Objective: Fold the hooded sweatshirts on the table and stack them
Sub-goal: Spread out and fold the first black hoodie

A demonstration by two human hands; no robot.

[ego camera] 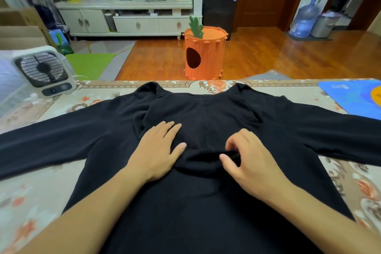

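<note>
Item: black hooded sweatshirt [206,202], spread flat on the bench [31,202] with sleeves out to both sides and hood laid toward the far edge; a soft, limp, matte knit, judged light and prone to bunching, best taken at sleeve ends or hem corners. Left hand [158,150] presses flat with straight fingers; right hand [247,156] pinches a fold at the neckline. Beyond: patterned bench cloth, boxy fan [44,71], blue mat [354,97].

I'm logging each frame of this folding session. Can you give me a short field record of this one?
garment: black hooded sweatshirt, spread flat, sleeves out to both sides
surface: table with floral cloth
left hand: flat on the chest, fingers straight
right hand: pinching a fold of fabric near the neck
fold progress: not yet started
nearby: small fan, blue mat
</note>
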